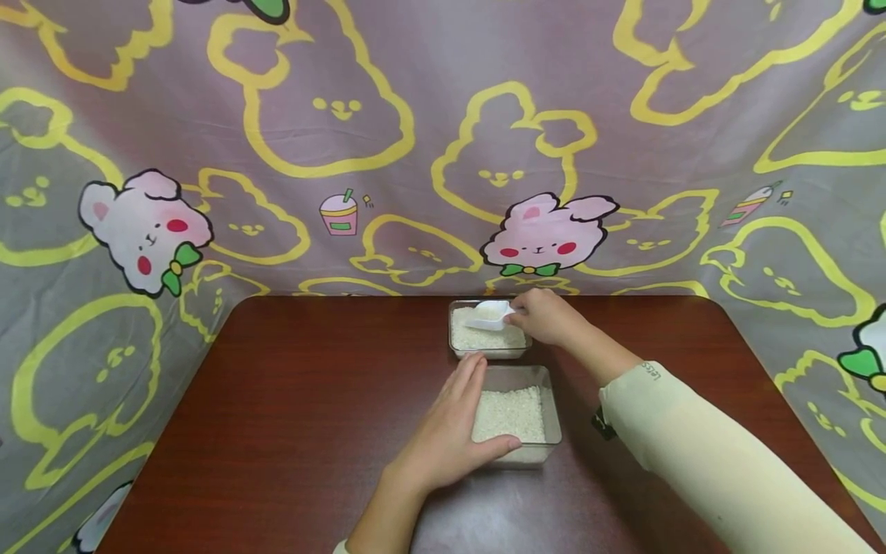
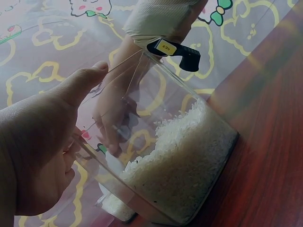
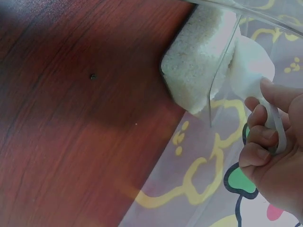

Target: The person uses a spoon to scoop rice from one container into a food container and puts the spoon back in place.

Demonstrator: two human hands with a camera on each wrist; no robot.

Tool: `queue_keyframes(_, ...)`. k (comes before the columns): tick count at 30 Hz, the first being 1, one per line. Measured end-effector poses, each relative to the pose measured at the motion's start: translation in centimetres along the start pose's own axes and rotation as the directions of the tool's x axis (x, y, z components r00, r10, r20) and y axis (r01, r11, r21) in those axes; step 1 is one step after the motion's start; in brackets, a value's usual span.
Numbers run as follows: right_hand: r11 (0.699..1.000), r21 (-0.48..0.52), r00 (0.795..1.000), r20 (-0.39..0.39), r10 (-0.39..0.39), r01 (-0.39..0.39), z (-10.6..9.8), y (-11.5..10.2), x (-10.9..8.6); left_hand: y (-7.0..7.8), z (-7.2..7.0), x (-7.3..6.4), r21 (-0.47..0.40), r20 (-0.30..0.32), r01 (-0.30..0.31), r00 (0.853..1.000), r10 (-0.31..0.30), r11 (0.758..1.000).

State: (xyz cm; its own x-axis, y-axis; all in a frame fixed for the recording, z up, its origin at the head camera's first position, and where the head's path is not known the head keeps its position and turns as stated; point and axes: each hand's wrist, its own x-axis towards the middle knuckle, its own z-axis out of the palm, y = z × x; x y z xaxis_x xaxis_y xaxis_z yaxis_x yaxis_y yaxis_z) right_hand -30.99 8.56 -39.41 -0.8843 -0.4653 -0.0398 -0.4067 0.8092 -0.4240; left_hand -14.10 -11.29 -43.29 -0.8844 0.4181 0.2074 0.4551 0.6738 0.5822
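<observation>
My right hand (image 1: 543, 315) grips the handle of a white plastic scoop (image 3: 253, 64). Its bowl is over the far clear container (image 1: 490, 354), which holds white rice (image 3: 191, 61); whether the bowl carries rice is hard to tell. Nearer me stands a deeper clear container (image 1: 552, 415), with rice (image 1: 511, 415) heaped unevenly in it. My left hand (image 1: 450, 427) rests against this container's left side, fingers extended toward its far corner and thumb lying along the near rim. In the left wrist view, the rice (image 2: 189, 156) slopes behind the transparent wall.
Both containers stand on a dark red-brown wooden table (image 1: 311, 408), one behind the other. A patterned cloth (image 1: 415, 92) with rabbit and bear drawings hangs behind the table and along its sides. A black strap piece (image 1: 604, 423) shows at the right sleeve.
</observation>
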Motion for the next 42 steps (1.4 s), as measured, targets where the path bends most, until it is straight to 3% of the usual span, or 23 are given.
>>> queue_keyframes(6, 0.998, -0.060, 1.000, 0.012, -0.012, 0.013, -0.5, -0.4, -0.3, -0.2, 0.1, -0.1, 0.003, -0.007, -0.003, 1.000, 0.003, 1.000)
queue_keyframes(14, 0.982, -0.140, 0.991, -0.009, -0.132, 0.129, -0.5, -0.8, -0.9, -0.3, 0.1, 0.0, -0.005, 0.000, 0.007, 1.000, -0.007, 1.000)
queue_keyframes(32, 0.882, -0.386, 0.943, -0.076, -0.323, 0.270, -0.6, -1.3, -2.2, -0.2, 0.4, 0.0, -0.012, 0.006, 0.009, 1.000, -0.009, 1.000)
queue_keyframes(36, 0.818, -0.482, 0.912, -0.085, -0.400, 0.314, -1.2, -1.1, -2.5, -0.2, 0.3, 0.0, -0.014, 0.006, 0.013, 1.000, -0.013, 1.000)
queue_keyframes(42, 0.638, -0.682, 0.833, -0.076, -0.548, 0.358, -2.3, -1.1, -3.1, -0.2, 0.2, 0.2, -0.004, 0.003, 0.012, 1.000, -0.012, 1.000)
